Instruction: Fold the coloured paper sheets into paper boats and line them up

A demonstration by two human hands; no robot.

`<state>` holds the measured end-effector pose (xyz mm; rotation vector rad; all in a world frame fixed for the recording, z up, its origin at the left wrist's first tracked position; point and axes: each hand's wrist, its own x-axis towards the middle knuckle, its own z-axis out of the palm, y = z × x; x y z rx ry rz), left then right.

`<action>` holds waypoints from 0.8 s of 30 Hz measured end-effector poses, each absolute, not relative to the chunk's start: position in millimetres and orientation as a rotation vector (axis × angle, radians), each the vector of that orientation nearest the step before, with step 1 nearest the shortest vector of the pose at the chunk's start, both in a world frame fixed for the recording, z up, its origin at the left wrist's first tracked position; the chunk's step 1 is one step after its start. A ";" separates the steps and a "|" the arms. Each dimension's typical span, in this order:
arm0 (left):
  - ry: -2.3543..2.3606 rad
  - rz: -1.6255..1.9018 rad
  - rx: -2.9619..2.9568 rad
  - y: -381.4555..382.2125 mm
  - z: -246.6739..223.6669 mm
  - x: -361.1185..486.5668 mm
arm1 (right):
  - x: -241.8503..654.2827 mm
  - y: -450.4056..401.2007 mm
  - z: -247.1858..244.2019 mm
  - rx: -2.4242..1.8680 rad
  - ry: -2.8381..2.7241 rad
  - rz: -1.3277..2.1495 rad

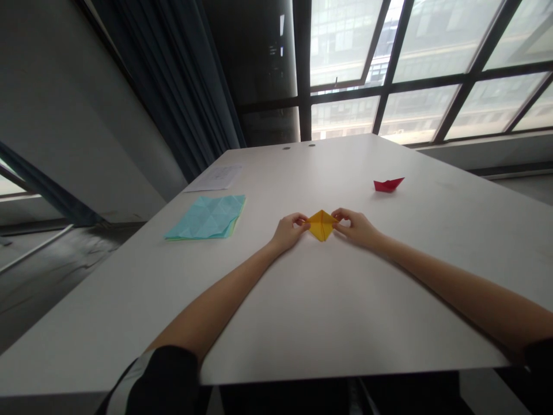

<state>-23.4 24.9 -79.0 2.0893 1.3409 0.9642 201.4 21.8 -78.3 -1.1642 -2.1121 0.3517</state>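
A folded piece of yellow origami paper [322, 225], diamond-shaped with a crease down its middle, is held between my two hands just over the table. My left hand [290, 230] pinches its left corner between thumb and fingers. On the other side, my right hand [355, 227] grips the right corner the same way. The fingertips cover both side corners. Beyond my right hand, a red folded paper boat [388, 185] rests on the table.
The white table [276, 323] spreads under both forearms. At left lies a stack of light-blue creased paper [207, 217] with greenish sheets beneath. Behind it is a printed white sheet [216, 178]. A dark curtain [173, 80] and large windows [345, 52] stand past the far edge.
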 end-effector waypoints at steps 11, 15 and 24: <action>1.358 0.824 2.479 14.4 -74.3 -18.5 | 204.1 23.9 -83.7 -1.084 -2.271 0.200; 1.319 0.800 2.509 13.0 -73.4 -19.4 | 205.3 22.5 -84.1 -1.068 -2.275 0.277; 1.381 0.715 2.569 13.4 -75.0 -19.7 | 208.1 20.4 -78.3 -0.927 -2.379 0.338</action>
